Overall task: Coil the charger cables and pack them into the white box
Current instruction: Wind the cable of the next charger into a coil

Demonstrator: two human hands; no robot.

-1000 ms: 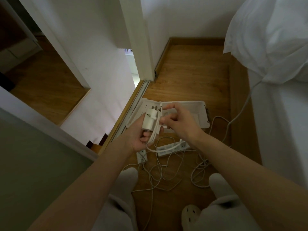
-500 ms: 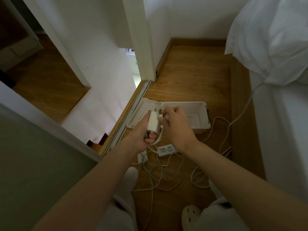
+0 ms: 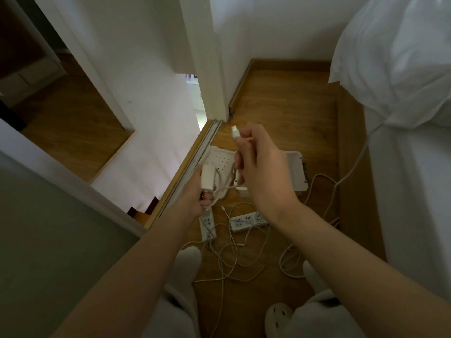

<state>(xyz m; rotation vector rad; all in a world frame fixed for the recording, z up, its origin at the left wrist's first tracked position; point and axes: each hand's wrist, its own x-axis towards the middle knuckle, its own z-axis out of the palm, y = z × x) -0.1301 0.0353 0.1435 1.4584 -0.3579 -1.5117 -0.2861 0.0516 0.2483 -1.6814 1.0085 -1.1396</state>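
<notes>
My left hand (image 3: 195, 195) grips a white charger brick (image 3: 207, 176) with loops of its cable hanging around it. My right hand (image 3: 258, 164) is raised above it and pinches the white cable end, whose connector (image 3: 235, 131) sticks up past my fingers. The cable runs slack from that end down to the brick. Below my hands the white box (image 3: 296, 173) lies open on the wooden floor, its perforated lid (image 3: 220, 159) flipped to the left. Loose white cables (image 3: 234, 262) lie tangled on the floor in front of the box.
Two white power strips (image 3: 247, 220) (image 3: 207, 226) lie among the cables. A sliding door track (image 3: 192, 167) borders the floor on the left, a white bed with a pillow (image 3: 400, 59) on the right. A cable (image 3: 353, 167) runs up to the bed. My slippered foot (image 3: 278, 315) is at the bottom.
My right hand has pulled the cable end up and away from the charger brick. My left hand with the brick has dropped slightly to the left.
</notes>
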